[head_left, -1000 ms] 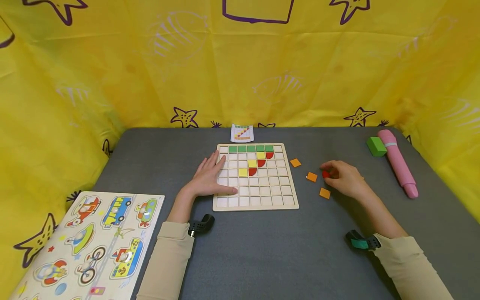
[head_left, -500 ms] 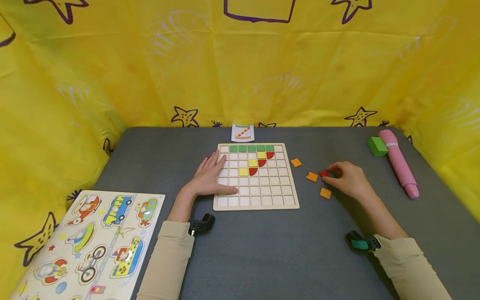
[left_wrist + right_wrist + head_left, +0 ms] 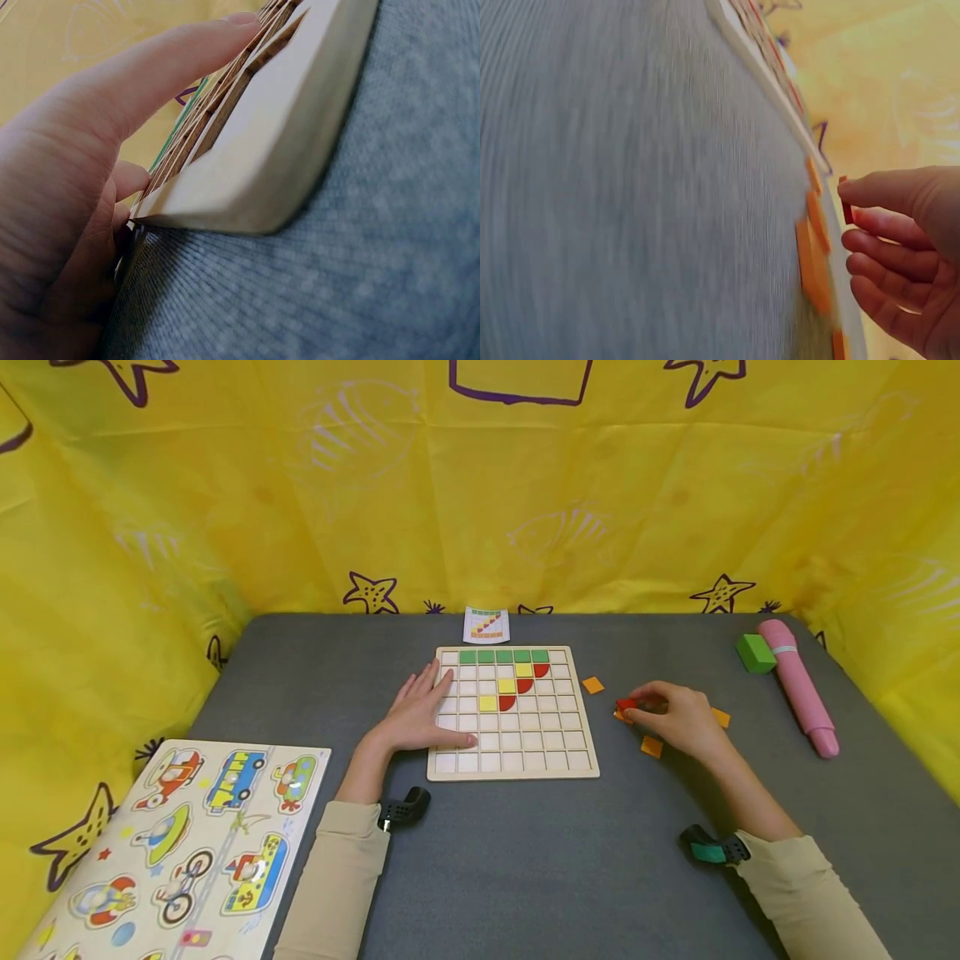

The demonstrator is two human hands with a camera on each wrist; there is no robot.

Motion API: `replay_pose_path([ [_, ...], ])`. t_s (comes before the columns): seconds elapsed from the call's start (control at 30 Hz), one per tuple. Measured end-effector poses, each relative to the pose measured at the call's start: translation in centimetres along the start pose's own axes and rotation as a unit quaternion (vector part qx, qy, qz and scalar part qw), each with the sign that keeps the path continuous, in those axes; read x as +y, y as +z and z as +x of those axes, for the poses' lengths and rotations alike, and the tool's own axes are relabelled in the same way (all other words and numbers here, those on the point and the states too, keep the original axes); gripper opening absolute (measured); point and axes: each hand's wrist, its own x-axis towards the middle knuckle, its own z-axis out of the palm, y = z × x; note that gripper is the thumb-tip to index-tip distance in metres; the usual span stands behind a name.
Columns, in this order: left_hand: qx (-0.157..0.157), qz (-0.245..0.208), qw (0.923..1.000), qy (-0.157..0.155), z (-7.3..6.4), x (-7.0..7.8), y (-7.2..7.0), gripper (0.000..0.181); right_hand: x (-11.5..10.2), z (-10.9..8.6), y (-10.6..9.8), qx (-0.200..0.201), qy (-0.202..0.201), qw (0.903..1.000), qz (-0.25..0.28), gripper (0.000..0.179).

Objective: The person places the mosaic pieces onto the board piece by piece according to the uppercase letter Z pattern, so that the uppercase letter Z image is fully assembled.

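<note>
My right hand (image 3: 678,717) pinches a small red tile (image 3: 845,201) between thumb and forefinger, to the right of the wooden grid board (image 3: 540,773). In the head view the red tile overlaps one orange square tile (image 3: 621,716). My left hand (image 3: 412,718) rests spread over the board's left edge, its thumb (image 3: 187,56) reaching over the lower cells. Set in the board are a row of green squares (image 3: 504,657) along the top and a diagonal of yellow squares (image 3: 507,686) with red quarter-round tiles (image 3: 524,686) beside them.
More orange tiles (image 3: 651,747) lie around the right hand. A pattern card (image 3: 487,626) stands behind the board. At the right are a green block (image 3: 755,653) and a pink cylinder (image 3: 798,689). A vehicle picture puzzle (image 3: 288,852) lies front left.
My right hand has moved left with the red tile, toward the board, uncovering an orange tile behind it. The left hand stays put on the board.
</note>
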Motion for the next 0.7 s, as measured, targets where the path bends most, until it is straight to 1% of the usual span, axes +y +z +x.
replay_pose_path([
  [0.2,0.0,0.004,1.0,-0.002,0.0,0.1,0.0,0.122,-2.5,0.8,1.5,-0.015,-0.016,0.9993,0.031,0.026],
  [0.37,-0.002,0.002,1.0,-0.003,0.0,0.1,0.0,0.122,-4.8,1.6,3.0,-0.035,-0.036,0.9973,0.054,0.029],
  [0.57,-0.003,0.006,1.0,-0.004,0.0,0.1,0.0,0.121,-7.1,2.5,4.9,-0.055,-0.076,0.9936,0.063,0.025],
  [0.7,-0.003,0.006,1.0,-0.003,0.0,0.1,0.0,0.122,-8.5,3.0,6.3,-0.071,-0.105,0.9893,0.072,0.022],
])
